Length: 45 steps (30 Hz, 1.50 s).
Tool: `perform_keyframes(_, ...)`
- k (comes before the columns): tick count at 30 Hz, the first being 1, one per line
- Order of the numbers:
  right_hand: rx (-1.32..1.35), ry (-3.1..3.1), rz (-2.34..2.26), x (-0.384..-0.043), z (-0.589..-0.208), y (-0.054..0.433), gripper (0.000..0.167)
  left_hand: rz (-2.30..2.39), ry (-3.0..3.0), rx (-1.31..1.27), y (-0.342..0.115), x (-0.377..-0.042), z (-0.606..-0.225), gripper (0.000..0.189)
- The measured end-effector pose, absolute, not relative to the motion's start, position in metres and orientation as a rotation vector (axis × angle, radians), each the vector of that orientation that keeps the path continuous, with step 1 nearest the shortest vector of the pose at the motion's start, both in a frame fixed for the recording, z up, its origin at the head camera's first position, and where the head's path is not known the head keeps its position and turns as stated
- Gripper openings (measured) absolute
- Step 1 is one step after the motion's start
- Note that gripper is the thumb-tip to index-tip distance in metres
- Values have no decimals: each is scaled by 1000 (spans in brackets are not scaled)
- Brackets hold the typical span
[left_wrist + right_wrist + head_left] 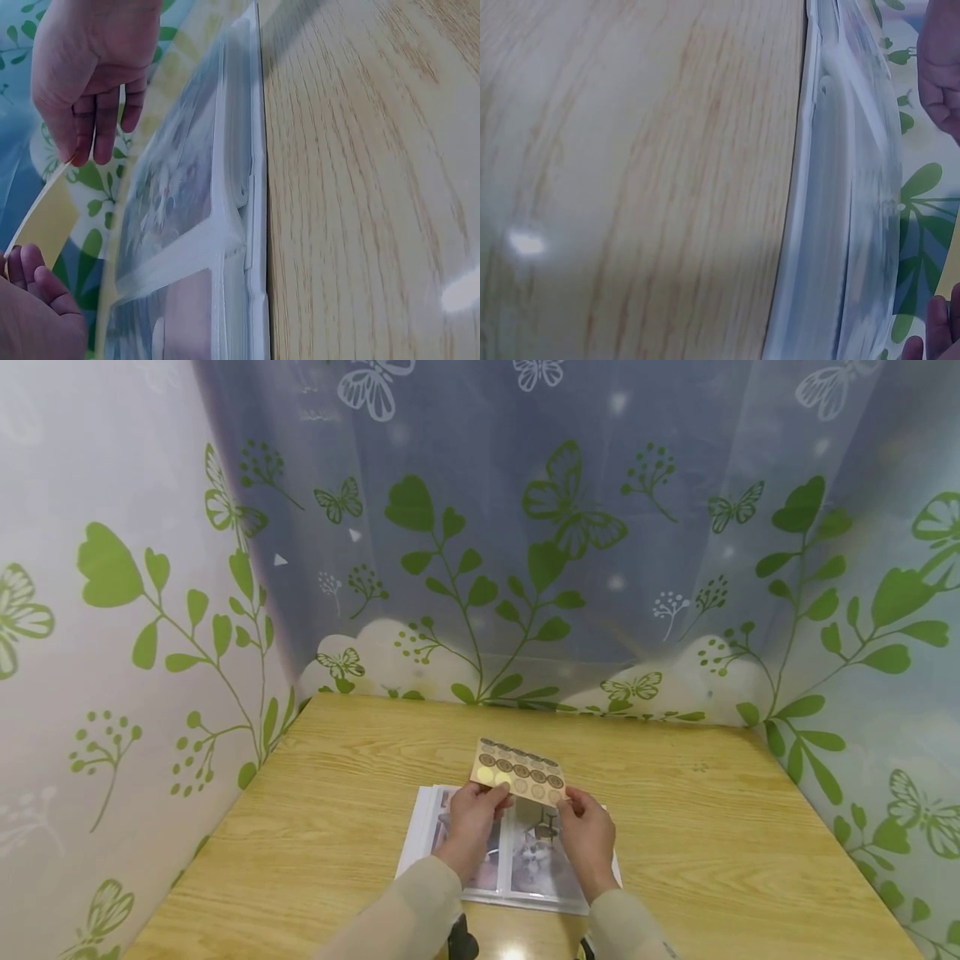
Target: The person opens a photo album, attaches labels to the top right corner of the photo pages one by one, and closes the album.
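A tan sheet of round stickers [522, 770] is held up above an open photo album [504, 902]. Dark and pale circles run across it in rows, with two bright yellow ones near its left end. My left hand [474, 825] pinches the lower left edge, thumb on the front face. At the lower right corner my right hand [588, 839] grips it between thumb and fingers. From the left wrist, the sheet [49, 221] shows nearly edge-on between both hands. The album's clear pockets hold pictures, partly covered by my hands.
The album lies on a wood-grain table [322, 827]. Curtains [480, 610] printed with green leaves and butterflies close in the back and both sides. Two small dark objects, one of them a black piece [461, 939], show at the near edge by my sleeves.
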State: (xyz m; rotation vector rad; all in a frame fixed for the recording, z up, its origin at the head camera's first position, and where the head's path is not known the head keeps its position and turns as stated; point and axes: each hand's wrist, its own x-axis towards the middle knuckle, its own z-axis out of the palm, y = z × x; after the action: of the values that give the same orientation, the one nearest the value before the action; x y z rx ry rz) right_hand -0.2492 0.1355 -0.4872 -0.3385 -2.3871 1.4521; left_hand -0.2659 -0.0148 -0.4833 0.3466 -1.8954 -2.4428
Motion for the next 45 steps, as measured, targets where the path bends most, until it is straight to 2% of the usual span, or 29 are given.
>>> perform_keyframes(9,-259,-2422,1399,-246,-488,138,32,-2444,-1885,332,-18,-263,-483,18)
perform_keyframes(18,137,-2541,906,-247,-486,143,25,-2440,-1940,302,-22,-260,-487,16)
perform_keyframes(24,300,-2519,792,-248,-485,131,20,-2445,-1980,271,-22,-256,-489,17)
perform_keyframes(45,351,-2516,659,-243,-491,114,19,-2448,-2012,250,-23,-248,-491,17)
